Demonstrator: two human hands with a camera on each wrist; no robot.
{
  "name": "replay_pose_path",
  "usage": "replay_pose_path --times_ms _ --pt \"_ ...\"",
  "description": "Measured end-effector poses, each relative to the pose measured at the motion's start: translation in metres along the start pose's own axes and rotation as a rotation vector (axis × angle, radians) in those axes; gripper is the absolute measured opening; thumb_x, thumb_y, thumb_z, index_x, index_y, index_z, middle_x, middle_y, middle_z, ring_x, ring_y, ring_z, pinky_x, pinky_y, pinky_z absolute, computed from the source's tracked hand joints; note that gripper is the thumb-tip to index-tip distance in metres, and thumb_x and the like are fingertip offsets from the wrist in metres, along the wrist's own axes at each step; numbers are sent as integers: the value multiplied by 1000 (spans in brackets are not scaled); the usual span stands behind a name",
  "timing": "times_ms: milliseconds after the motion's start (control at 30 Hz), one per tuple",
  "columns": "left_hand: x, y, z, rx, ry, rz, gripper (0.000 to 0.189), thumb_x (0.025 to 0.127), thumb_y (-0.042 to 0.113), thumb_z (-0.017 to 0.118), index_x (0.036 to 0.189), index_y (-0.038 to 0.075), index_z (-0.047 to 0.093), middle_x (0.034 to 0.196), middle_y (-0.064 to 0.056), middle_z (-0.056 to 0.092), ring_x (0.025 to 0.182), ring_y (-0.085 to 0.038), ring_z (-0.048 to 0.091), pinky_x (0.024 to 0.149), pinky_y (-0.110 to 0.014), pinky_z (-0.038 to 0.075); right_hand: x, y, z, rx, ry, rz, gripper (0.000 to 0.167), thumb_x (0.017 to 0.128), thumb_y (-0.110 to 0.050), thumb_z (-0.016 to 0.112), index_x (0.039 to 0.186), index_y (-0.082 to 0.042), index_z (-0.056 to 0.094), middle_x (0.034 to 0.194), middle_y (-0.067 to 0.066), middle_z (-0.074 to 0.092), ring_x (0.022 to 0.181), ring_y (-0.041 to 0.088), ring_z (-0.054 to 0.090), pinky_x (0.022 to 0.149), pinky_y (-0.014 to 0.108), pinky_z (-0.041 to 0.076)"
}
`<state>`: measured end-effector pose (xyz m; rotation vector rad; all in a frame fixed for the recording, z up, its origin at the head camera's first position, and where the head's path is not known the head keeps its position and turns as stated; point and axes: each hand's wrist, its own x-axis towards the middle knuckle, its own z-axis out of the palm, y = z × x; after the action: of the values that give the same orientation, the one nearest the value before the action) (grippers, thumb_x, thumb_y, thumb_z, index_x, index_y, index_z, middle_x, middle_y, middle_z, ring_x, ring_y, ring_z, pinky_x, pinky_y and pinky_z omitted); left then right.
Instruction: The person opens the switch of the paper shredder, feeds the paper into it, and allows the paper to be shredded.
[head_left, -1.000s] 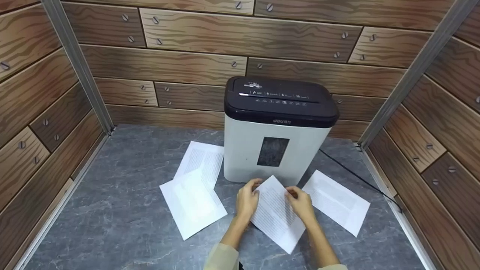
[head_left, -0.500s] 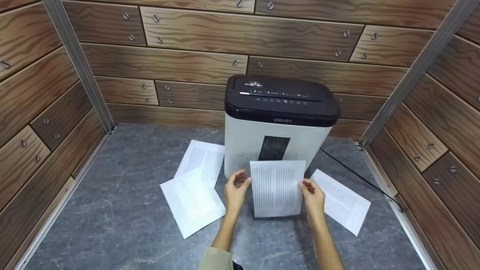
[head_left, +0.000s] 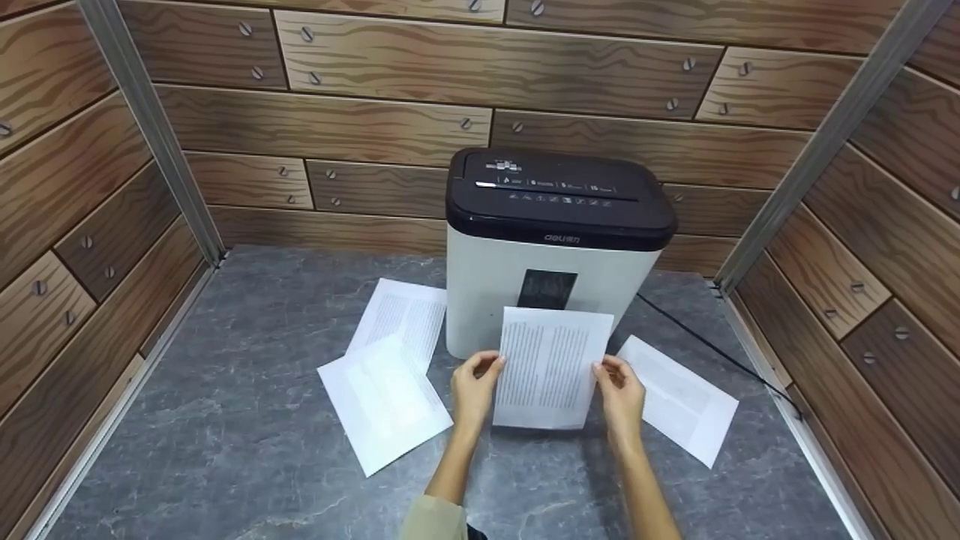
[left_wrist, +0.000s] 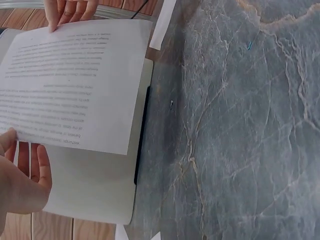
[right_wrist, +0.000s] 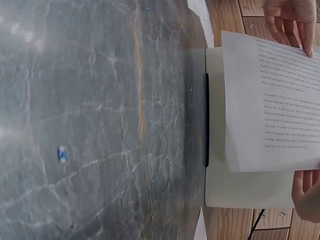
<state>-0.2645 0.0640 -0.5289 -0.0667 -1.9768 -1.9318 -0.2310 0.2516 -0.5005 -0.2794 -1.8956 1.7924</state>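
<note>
A printed sheet of paper is held up in front of the paper shredder, its text side toward me in the head view. My left hand pinches the sheet's left edge between thumb and fingers. On the opposite edge, my right hand pinches it the same way. Both wrist views show the paper stretched between the two hands, with the shredder's pale body behind it. The shredder has a black top with a narrow feed slot, and a dark window partly covered by the sheet.
Two overlapping printed sheets lie on the grey marbled surface left of the shredder. Another sheet lies to its right. A black cord runs from the shredder toward the right wall. Wood-patterned panels enclose three sides.
The sheet, earlier slanted with a corner pointing up low between the hands, has been turned straight and raised against the shredder's front. The hands moved apart, then the sheet rose slightly.
</note>
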Motion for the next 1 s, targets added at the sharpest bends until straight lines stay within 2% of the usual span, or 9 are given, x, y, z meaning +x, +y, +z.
replay_pose_path --times_ms 133,200,267,400,567,800,1000 --pt "0 2 0 22 35 9 13 82 12 69 87 1 71 81 -4 67 75 -17 62 66 -29 51 -7 -12 3 -157 29 -205 13 85 7 59 93 17 59 84 24 61 71 13 57 60 15 48" --pt "-1 4 0 28 45 7 12 82 11 69 87 1 71 81 -4 67 75 -16 62 66 -28 51 -8 -15 3 -216 38 -272 10 83 9 60 90 16 59 82 26 61 69 17 59 59 12 47" --pt "-1 6 -1 32 48 5 11 82 11 69 87 1 71 80 -4 67 75 -16 62 66 -28 51 -9 -18 3 -246 40 -300 9 83 9 60 89 15 60 81 25 62 70 20 59 59 11 47" --pt "-1 10 -2 31 45 -4 11 82 11 69 87 1 71 81 -4 68 75 -16 63 66 -28 51 -8 -22 2 -257 34 -301 8 83 9 61 89 15 60 81 24 62 70 21 59 58 16 50" --pt "1 20 -4 0 33 -9 11 83 10 68 88 2 71 82 -4 68 77 -17 63 67 -28 52 -6 -29 0 -219 6 -291 9 83 9 60 89 16 60 82 26 61 71 22 60 58 17 51" --pt "4 37 -7 -24 17 36 13 84 14 67 90 3 71 84 -4 68 77 -17 63 66 -28 52 -5 -48 -3 -160 -47 -221 12 86 6 58 93 16 59 85 23 61 72 26 63 65 28 54" --pt "7 57 -10 -51 26 54 13 84 15 68 90 5 71 83 -2 67 78 -15 63 70 -30 52 -4 -68 -4 -105 -42 -200 12 86 6 58 94 16 59 85 20 61 74 18 62 67 20 52"
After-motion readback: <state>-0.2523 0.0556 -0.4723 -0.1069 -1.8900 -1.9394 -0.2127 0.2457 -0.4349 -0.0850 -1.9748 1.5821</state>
